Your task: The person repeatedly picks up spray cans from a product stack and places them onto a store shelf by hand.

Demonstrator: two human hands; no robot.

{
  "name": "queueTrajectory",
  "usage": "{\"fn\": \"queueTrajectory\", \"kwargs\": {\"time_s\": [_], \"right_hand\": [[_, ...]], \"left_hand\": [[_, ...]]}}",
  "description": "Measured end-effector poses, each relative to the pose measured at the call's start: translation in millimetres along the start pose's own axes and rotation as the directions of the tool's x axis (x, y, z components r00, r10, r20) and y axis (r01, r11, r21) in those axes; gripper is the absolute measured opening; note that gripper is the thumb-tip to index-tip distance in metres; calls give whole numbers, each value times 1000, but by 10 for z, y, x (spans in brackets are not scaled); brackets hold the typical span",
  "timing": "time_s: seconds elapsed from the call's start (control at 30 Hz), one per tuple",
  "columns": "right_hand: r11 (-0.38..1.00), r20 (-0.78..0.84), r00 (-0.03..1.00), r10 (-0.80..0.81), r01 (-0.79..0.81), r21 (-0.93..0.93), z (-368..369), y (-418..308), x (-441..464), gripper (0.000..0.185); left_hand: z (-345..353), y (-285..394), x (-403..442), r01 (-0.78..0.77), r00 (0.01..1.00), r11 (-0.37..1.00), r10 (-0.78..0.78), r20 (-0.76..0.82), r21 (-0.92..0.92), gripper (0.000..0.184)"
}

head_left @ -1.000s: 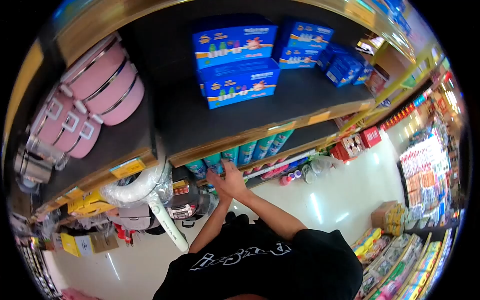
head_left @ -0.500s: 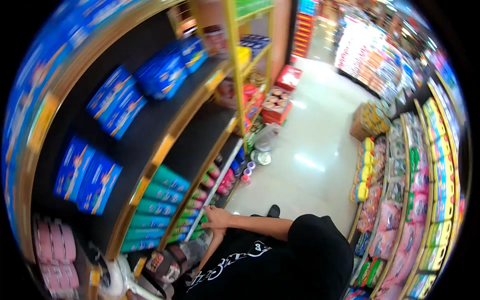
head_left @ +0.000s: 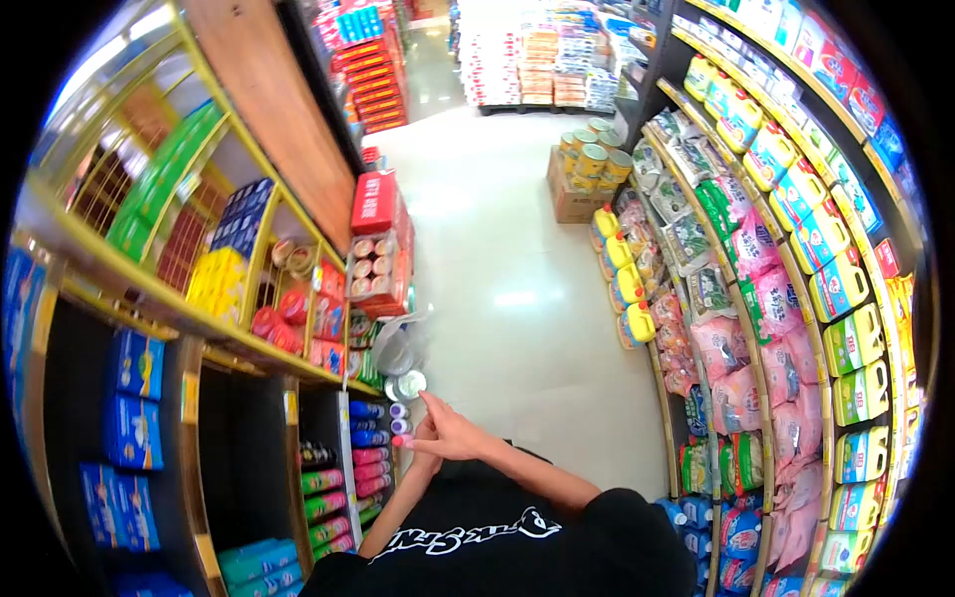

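My right hand [head_left: 454,434] reaches in from the right, with a finger stretched forward and no object visible in it. Below and against it is my left hand [head_left: 426,456], its fingers mostly covered by the right hand. Both hands are in front of my black shirt [head_left: 468,547]. Just left of them, bottles with pink bodies [head_left: 371,472] fill a low shelf. A white-lidded container [head_left: 408,384] stands on the floor beyond my fingertips, beside a clear plastic bag [head_left: 396,348].
On the left, dark shelves hold blue packs [head_left: 134,428] next to a yellow rack [head_left: 269,159]. Red cartons [head_left: 380,204] are stacked on the floor. To the right stand shelves of pink bags [head_left: 736,398] and yellow bottles [head_left: 625,284]. Cans [head_left: 590,164] sit on a carton in the aisle.
My view has swung to face straight down the aisle, with the shelves shifting left. My hands were folded together; now a right-hand finger points forward.
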State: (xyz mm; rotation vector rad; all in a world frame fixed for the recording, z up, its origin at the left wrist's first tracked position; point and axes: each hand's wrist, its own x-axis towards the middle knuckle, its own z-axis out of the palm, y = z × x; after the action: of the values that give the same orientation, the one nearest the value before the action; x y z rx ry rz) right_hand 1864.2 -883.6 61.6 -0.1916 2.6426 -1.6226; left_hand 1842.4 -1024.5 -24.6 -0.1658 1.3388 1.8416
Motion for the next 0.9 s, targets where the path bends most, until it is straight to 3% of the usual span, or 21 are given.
{"fn": "queueTrajectory", "kwargs": {"time_s": [0.1, 0.13, 0.23, 0.27, 0.4, 0.5, 0.6, 0.73, 0.83, 0.9], "right_hand": [[924, 136, 984, 116, -157, 349, -437, 222, 212, 102], [881, 117, 987, 108, -150, 449, -557, 276, 299, 97], [619, 189, 969, 158, -247, 746, -1111, 395, 679, 92], [581, 145, 983, 116, -185, 792, -1160, 579, 859, 91], [672, 116, 981, 153, -190, 716, -1852, 781, 1659, 90], [709, 111, 988, 108, -155, 688, -2399, 935, 2211, 88], [753, 65, 992, 112, -127, 645, -2960, 1102, 2677, 91], [785, 15, 993, 119, -103, 611, -3636, 1285, 3135, 94], [781, 17, 998, 54, -53, 623, -4054, 1665, 3510, 94], [777, 56, 998, 35, -62, 627, -4347, 1958, 3815, 94]], "left_hand": [[214, 229, 485, 16, 1000, 1000, -16, 3, 5, 40], [365, 328, 618, -24, 999, 998, 22, -27, -63, 26], [387, 784, 1071, -28, 978, 998, 14, 207, 65, 28], [520, 912, 1237, -68, 978, 997, 61, 201, 27, 29], [727, 1456, 2209, -78, 928, 988, 121, 352, -133, 26], [890, 1868, 2969, 47, 857, 956, 111, 503, -290, 32], [1263, 2261, 3587, -131, 897, 984, 170, 409, -122, 27], [1624, 2884, 4272, -31, 886, 999, 31, 463, -7, 20], [1729, 3131, 4943, -116, 905, 963, 3, 424, 242, 19], [1851, 3295, 5394, -115, 913, 958, -1, 407, 261, 18]]}}
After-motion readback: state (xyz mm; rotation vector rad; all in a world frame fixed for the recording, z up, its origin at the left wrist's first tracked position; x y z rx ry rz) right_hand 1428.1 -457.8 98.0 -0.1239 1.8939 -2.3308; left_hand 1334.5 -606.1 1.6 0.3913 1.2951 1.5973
